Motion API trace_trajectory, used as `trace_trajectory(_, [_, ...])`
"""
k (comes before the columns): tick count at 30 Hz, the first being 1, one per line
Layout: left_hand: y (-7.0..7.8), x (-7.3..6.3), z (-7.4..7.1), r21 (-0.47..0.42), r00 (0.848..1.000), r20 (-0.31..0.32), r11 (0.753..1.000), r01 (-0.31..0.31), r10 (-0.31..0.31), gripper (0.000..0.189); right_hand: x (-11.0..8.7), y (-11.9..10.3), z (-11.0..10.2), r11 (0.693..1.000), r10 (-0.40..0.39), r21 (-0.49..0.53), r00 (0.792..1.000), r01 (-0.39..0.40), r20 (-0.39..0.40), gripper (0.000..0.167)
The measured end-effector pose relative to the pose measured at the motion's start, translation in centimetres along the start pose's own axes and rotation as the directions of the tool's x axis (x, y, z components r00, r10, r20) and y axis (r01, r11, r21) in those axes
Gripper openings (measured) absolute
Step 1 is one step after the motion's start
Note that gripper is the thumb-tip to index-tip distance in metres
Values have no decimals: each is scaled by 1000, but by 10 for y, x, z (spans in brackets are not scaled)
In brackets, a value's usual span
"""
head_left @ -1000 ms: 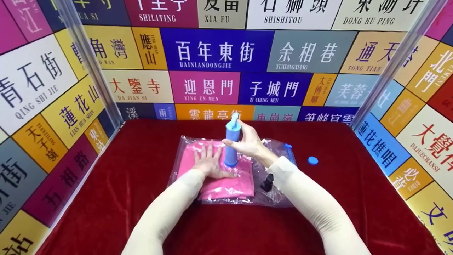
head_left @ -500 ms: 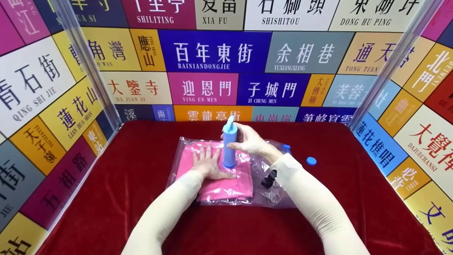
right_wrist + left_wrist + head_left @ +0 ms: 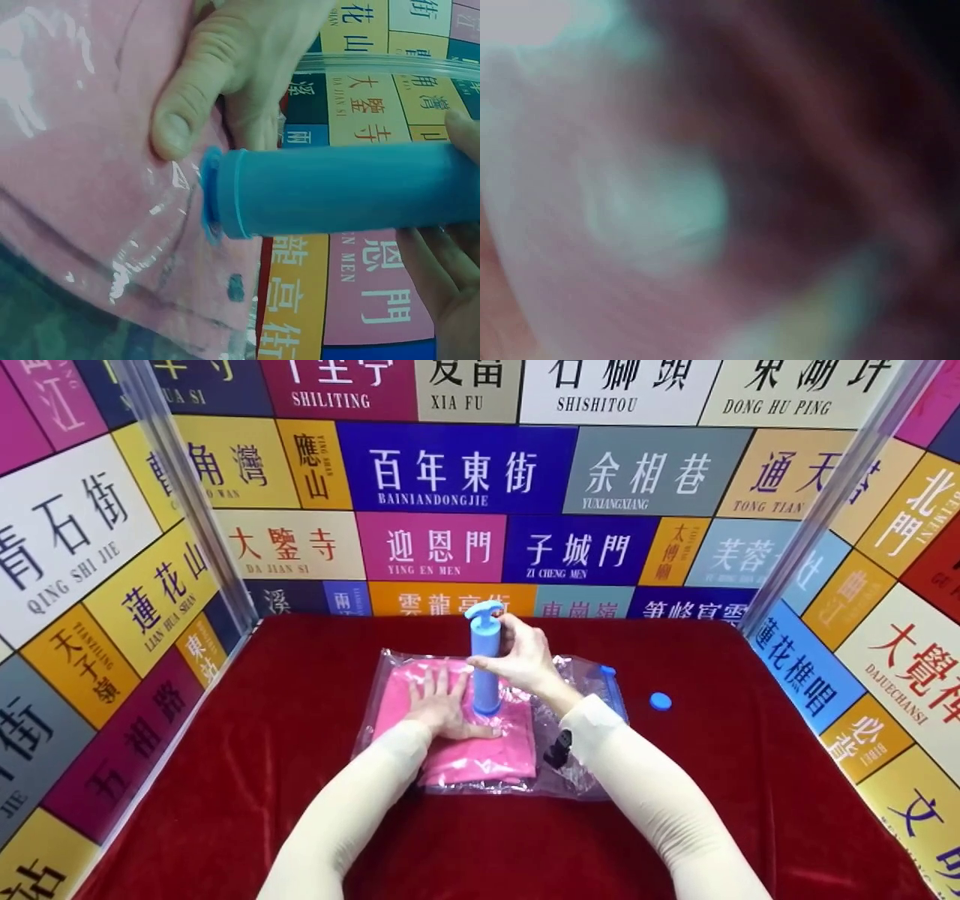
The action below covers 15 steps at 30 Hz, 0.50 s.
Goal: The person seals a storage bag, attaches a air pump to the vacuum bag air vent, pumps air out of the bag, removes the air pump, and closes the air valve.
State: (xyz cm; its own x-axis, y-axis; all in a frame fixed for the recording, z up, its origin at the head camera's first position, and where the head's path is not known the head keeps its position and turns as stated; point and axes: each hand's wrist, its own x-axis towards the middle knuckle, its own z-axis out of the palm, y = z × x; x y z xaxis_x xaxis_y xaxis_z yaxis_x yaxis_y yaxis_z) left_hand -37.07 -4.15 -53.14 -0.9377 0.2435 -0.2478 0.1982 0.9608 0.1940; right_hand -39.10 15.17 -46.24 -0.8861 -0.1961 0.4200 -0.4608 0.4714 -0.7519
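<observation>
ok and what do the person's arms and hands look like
The left sleeve and right sleeve are cream, long and close-fitting. The left hand and right hand are bare. A small black device shows beside the right cuff.

A hand could pass over the table [image 3: 300, 690] left of the plastic bag [image 3: 589, 675] or between the sleeves [image 3: 367, 802]. Above the bag, the upright pump [image 3: 486, 682], left hand [image 3: 439, 711] and right hand [image 3: 526, 658] bar the way; a low cap [image 3: 660, 701] lies rightward.
</observation>
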Motion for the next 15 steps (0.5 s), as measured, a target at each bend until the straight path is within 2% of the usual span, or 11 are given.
trace_trajectory(4, [0,0,-2,-3,1000,-12,1000,-7,7,145,-1,-1,4,998,21,-49,996,-26,-86,58])
trace_trajectory(7, [1,0,-2,-11,1000,-21,1000,-8,8,144,-1,-1,6,998,33,-47,995,-38,-94,58])
trace_trajectory(11, [1,0,-2,-18,1000,-26,1000,-7,6,143,0,1,4,999,34,-5,999,-34,-22,63])
trace_trajectory(15, [1,-1,0,-25,1000,-16,1000,-7,7,143,1,3,-1,994,30,99,992,-42,124,63])
